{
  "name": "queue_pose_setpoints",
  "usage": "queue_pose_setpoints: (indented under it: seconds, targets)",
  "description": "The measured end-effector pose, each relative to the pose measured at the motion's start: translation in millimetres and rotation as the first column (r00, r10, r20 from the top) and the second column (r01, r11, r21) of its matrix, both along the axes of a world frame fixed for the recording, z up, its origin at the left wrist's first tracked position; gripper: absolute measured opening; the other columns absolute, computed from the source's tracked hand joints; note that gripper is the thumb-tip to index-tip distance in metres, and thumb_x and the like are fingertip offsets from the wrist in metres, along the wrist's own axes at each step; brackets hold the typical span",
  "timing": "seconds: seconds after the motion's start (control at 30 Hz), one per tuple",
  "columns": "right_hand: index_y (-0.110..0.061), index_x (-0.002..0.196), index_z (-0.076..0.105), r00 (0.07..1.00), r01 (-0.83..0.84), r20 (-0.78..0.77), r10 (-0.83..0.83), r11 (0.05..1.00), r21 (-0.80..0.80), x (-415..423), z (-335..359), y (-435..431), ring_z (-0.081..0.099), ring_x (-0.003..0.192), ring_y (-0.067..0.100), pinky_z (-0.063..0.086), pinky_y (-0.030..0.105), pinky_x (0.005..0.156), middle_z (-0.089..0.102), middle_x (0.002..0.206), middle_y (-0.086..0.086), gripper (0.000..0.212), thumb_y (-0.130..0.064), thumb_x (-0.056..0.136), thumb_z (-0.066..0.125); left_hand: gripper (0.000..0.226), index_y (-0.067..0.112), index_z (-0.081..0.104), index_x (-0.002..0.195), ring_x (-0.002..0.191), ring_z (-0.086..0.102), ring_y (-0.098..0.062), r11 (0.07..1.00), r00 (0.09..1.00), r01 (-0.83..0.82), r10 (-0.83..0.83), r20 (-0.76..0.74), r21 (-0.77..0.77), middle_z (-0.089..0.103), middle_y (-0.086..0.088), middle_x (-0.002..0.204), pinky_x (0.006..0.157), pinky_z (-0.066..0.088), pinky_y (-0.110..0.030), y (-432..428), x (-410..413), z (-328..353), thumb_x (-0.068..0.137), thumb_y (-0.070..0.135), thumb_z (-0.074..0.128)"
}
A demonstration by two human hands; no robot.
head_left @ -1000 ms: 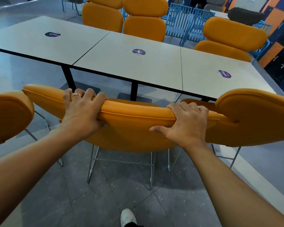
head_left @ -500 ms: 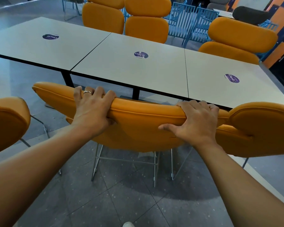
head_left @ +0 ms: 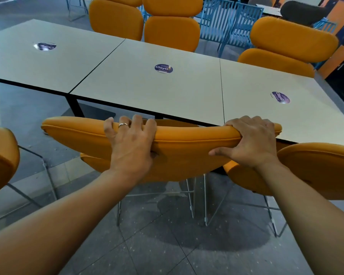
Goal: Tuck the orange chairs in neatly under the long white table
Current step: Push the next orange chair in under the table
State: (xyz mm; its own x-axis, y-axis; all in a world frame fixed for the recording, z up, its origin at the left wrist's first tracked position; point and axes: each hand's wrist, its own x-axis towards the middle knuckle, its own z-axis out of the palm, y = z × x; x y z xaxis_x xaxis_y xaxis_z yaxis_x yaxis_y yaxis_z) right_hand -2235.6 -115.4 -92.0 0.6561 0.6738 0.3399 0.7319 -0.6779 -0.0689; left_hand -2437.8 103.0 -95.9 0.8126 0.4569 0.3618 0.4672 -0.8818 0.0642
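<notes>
Orange chair: backrest stood near the long white table's front edge, seat seemingly partly under.
Left hand: fingers curled over the backrest top.
Right hand: gripped likewise.
Remaining: left neighbour chair and right neighbour chair looked untucked.

The bench has three panels, each with a round purple sticker. The middle sticker reads "ClayG" in white letters, and the smaller lines under that word are too fine to read. The right sticker carries the same "ClayG", turned sideways to this view. The left sticker is washed out by glare and its text cannot be read.
</notes>
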Motion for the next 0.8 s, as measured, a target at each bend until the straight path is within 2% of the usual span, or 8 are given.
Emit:
queue_pose_setpoints:
  seconds: [0.4, 0.8]
  targets:
    - [-0.033, 0.113, 0.064, 1.000, -0.019, 0.013, 0.019, 1.000, 0.017, 49.7, -2.9, 39.5, 0.055, 0.104, 0.024, 0.035, 0.049, 0.097, 0.066, 0.110, -0.002, 0.090, -0.101, 0.059, 0.041, 0.067, 0.024, 0.049, 0.114, 0.107, 0.048, -0.040, 0.999, 0.998, -0.050, 0.050, -0.047, 0.013, 0.054, -0.012, 0.111, 0.102, 0.023, -0.060, 37.1, 50.8, 1.9, 0.059, 0.042, 0.084]
    - [-0.033, 0.111, 0.066, 0.999, -0.032, 0.016, 0.032, 0.999, 0.036, 54.3, -1.1, 44.6, 0.056, 0.103, 0.024, 0.035, 0.048, 0.095, 0.067, 0.108, -0.003, 0.088, -0.100, 0.057, 0.047, 0.072, 0.027, 0.047, 0.118, 0.110, 0.047, -0.039, 0.998, 0.996, -0.055, 0.055, -0.063, 0.006, 0.053, -0.009, 0.114, 0.103, 0.022, -0.059, 43.4, 55.6, 3.1, 0.059, 0.045, 0.085]
